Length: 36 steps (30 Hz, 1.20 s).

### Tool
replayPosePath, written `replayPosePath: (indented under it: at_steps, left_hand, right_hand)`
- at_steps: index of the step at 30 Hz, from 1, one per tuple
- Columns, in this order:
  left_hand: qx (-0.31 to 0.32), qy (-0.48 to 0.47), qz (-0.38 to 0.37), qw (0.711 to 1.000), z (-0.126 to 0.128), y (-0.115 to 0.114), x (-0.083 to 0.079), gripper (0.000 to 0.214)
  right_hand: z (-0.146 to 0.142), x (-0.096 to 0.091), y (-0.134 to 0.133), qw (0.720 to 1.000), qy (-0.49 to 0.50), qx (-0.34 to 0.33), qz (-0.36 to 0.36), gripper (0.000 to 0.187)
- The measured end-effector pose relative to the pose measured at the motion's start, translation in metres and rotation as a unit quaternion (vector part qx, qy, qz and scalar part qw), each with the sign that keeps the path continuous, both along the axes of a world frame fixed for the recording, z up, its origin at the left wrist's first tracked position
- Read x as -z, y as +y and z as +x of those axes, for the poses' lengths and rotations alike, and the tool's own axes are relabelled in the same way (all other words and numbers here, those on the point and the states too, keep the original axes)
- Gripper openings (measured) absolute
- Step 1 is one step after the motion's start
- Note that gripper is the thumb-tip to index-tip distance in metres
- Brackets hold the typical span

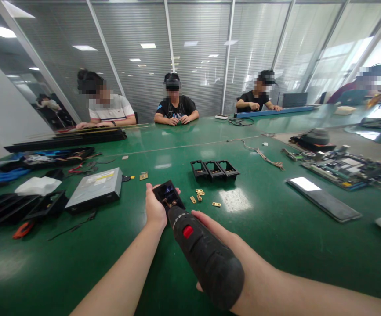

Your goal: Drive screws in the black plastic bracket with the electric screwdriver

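Note:
My right hand (225, 235) is wrapped round a black cordless screwdriver (206, 259) with a red switch on top. Its front end points away from me, into a small black plastic housing (168, 191). That housing is gripped in my left hand (155, 206), with the thumb along its left side and fingertips showing at the right. Brass-coloured parts show inside it near the tool's tip; whether the bit touches a screw I cannot tell. Just beyond lie several small brass plates (199, 197) with holes. Behind them stand three joined black frames (214, 169) with brass bits inside.
On the left are an optical drive (94, 188), black trays (9, 208), an orange-handled tool (23, 229) and a white tissue (38, 185). To the right lie a dark phone-like slab (324, 199), circuit boards (348, 166) and a cable (263, 154). Several people sit across the green table (164, 147).

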<state>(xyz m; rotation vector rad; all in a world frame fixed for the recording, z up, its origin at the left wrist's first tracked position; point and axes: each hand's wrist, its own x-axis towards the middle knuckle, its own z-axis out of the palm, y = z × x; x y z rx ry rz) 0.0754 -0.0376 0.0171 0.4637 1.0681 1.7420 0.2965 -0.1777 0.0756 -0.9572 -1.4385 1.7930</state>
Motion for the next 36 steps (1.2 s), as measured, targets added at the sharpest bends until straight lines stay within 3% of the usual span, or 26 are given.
replayPosePath:
  at_steps: [7,15,20,23,26,31,36]
  left_hand:
    - [0.007,-0.003,0.000,1.000,-0.001,0.000,-0.001,0.068]
    - [-0.002,0.015,0.000,1.000,0.000,0.001,0.001,0.068]
    - [-0.010,0.009,0.003,1.000,0.001,0.001,0.001,0.068]
    - [-0.006,0.009,-0.001,1.000,0.000,0.001,0.001,0.068]
    - [0.000,0.007,-0.005,1.000,-0.001,0.001,0.001,0.069]
    - [0.001,-0.001,0.006,1.000,-0.002,0.001,0.002,0.071]
    - [0.001,0.023,0.014,1.000,-0.003,0.001,0.003,0.067]
  right_hand:
    - [-0.001,0.007,0.001,0.997,0.017,-0.006,-0.079,0.125]
    - [-0.004,-0.007,0.001,0.999,0.033,0.006,-0.023,0.114]
    - [-0.006,-0.006,0.000,0.997,0.048,0.009,-0.067,0.102]
    - [-0.006,-0.006,0.000,0.999,0.037,0.017,-0.035,0.099]
    - [-0.005,-0.003,0.000,1.000,0.021,0.018,0.001,0.093]
    - [-0.004,0.010,0.001,1.000,0.013,0.007,-0.021,0.102]
    - [-0.005,0.013,0.003,1.000,0.012,-0.004,-0.018,0.095]
